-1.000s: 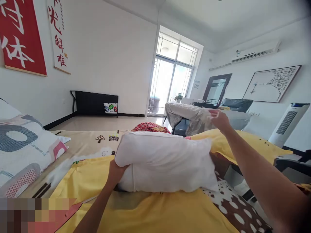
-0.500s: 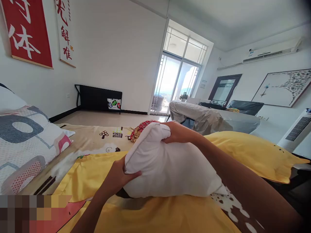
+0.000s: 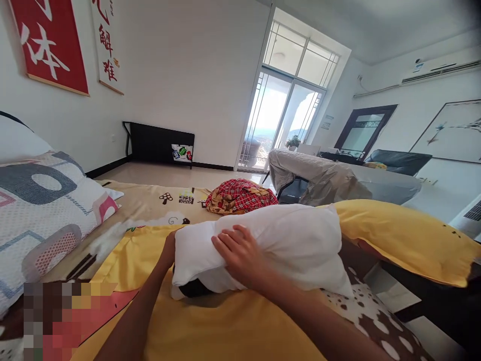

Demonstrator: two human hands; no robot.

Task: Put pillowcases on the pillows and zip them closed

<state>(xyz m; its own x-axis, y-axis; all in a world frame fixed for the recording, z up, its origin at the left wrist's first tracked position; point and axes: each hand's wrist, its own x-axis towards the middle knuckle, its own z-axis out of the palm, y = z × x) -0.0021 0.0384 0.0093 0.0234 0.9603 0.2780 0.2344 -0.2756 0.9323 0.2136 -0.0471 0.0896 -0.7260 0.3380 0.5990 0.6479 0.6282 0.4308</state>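
A white pillow (image 3: 285,240) lies across a yellow sheet (image 3: 233,326) on the bed in front of me. My right hand (image 3: 238,253) rests flat on the pillow's near left part, fingers spread and pressing into it. At the pillow's left end my left hand (image 3: 169,250) is mostly hidden behind the fabric, so its fingers do not show. A dark opening shows under the pillow's lower left corner.
A patterned grey and pink pillow (image 3: 41,210) lies at the left. A red checked cloth (image 3: 240,195) sits on the bed beyond. A yellow quilt (image 3: 406,235) spreads to the right, over a brown dotted cloth (image 3: 372,321). A covered sofa (image 3: 330,178) stands behind.
My right hand came down from the air onto the pillow's top, then slid to its near left side. The pillow has dropped lower and flatter, uncovering the red checked cloth.
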